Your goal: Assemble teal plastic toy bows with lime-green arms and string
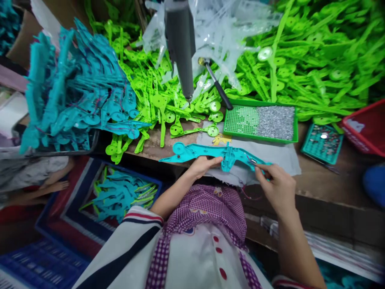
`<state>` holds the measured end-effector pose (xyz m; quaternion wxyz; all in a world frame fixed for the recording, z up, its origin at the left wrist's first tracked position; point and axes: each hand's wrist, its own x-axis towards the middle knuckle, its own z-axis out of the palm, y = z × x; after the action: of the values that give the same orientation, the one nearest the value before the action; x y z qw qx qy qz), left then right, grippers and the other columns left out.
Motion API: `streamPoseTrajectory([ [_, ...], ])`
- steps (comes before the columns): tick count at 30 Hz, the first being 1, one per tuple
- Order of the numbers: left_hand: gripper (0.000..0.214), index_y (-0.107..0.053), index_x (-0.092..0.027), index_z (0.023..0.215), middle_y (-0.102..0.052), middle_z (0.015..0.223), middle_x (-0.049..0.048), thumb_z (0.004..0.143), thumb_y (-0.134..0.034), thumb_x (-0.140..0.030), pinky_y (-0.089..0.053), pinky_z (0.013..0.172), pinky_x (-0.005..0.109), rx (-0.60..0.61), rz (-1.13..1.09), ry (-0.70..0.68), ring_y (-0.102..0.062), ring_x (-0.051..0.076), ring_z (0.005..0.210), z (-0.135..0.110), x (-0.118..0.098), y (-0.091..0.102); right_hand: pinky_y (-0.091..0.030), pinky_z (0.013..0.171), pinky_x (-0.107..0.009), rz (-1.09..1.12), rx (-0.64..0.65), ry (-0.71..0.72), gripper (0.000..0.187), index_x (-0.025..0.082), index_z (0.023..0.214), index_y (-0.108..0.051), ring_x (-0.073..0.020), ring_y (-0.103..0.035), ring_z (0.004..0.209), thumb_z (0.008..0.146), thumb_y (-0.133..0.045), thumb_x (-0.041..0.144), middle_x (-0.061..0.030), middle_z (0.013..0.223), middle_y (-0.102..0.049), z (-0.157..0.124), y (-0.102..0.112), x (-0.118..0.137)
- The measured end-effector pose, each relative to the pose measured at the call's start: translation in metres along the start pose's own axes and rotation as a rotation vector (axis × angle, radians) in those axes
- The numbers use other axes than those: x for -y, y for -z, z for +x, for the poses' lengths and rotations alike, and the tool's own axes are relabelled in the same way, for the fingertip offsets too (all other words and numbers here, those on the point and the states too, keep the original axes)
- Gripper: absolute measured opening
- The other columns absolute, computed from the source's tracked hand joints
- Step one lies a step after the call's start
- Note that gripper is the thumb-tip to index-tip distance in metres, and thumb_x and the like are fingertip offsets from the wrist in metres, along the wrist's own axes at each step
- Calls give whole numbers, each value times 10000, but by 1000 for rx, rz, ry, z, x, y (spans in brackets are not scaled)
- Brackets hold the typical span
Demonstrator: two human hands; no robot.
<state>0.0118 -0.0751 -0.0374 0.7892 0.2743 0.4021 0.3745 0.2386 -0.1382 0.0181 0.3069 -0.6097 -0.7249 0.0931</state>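
Note:
A long teal plastic part (207,151), with a round disc at its left end and a cross bracket near its middle, lies across a pale cloth at the bench's front edge. My left hand (203,167) grips its lower edge, the thumb stretched toward the bracket. At the part's right end, my right hand (278,182) is closed in a pinch; what sits between the fingertips is hidden. A small metal piece (252,161) shows in the part beside those fingertips. Below, a thin dark-red wire (251,196) hangs near my apron.
A grey powered driver (182,52) hangs over the bench. Behind lie lime-green parts (319,60), a hammer (218,86) and a green tray (261,138) of small metal pieces. Teal parts (87,88) stack left; a red bin (365,128) stands right. Another person's hand (58,186) shows at left.

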Motion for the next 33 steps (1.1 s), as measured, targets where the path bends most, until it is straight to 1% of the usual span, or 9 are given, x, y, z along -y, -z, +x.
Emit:
streamPoseTrajectory([
  [2,429,-757,-164,998,-775,1034,123,681,-891,-420,-500,1101,603,24,-6,19,-726,330,1077,-1,1,3,-413,588,-270,-31,43,32,157,208,908,-712,-136,-559,590,942,-578,282,6,662,-575,2,-4,-4],
  [6,410,-757,-137,1009,-769,1058,145,712,-868,-397,-479,1134,578,22,-10,38,-719,325,1108,-1,1,5,-378,597,-274,-71,200,159,188,209,830,-658,-159,-603,683,944,-519,261,-31,750,-624,14,-9,-8],
  [11,392,-780,-155,930,-784,1014,115,683,-882,-443,-513,1100,570,65,9,62,-738,313,1052,2,-3,5,-263,558,-294,-242,334,203,200,209,798,-592,-161,-546,641,957,-490,273,-38,761,-592,32,-8,2],
  [14,410,-784,-166,944,-786,1023,111,668,-891,-449,-536,1066,570,71,9,54,-728,315,1074,2,-4,5,-236,556,-304,-322,302,248,221,200,779,-575,-158,-527,636,966,-472,258,-34,731,-569,36,-10,9],
  [18,453,-781,-145,993,-780,1061,122,665,-892,-437,-490,1112,569,60,0,77,-722,302,1083,0,-6,3,-241,562,-300,-330,228,287,250,195,750,-576,-152,-537,649,975,-481,251,-30,697,-568,29,-19,12],
  [22,501,-778,-121,956,-785,1036,118,619,-906,-469,-466,1131,566,52,-11,89,-726,303,1054,-1,-9,0,-248,557,-277,-300,153,197,259,187,757,-593,-147,-548,635,980,-481,257,-33,709,-611,16,-31,7],
  [25,529,-769,-121,964,-784,1051,116,603,-911,-480,-455,1137,561,56,-15,74,-708,315,1098,-2,-11,-1,-255,557,-263,-279,104,111,268,183,784,-604,-152,-564,636,989,-466,287,-43,738,-646,8,-39,3],
  [30,522,-761,-149,1002,-765,1132,108,611,-911,-460,-391,1179,566,68,4,6,-626,341,1251,0,-10,1,-290,591,-261,-195,152,43,289,189,808,-589,-172,-591,674,1005,-434,331,-53,755,-659,5,-47,7],
  [33,534,-749,-152,1064,-750,1174,114,646,-892,-452,-383,1177,572,90,41,-1,-604,343,1278,3,-7,4,-298,609,-270,-169,199,-1,288,192,829,-572,-185,-599,688,1012,-409,344,-58,763,-660,7,-49,14],
])
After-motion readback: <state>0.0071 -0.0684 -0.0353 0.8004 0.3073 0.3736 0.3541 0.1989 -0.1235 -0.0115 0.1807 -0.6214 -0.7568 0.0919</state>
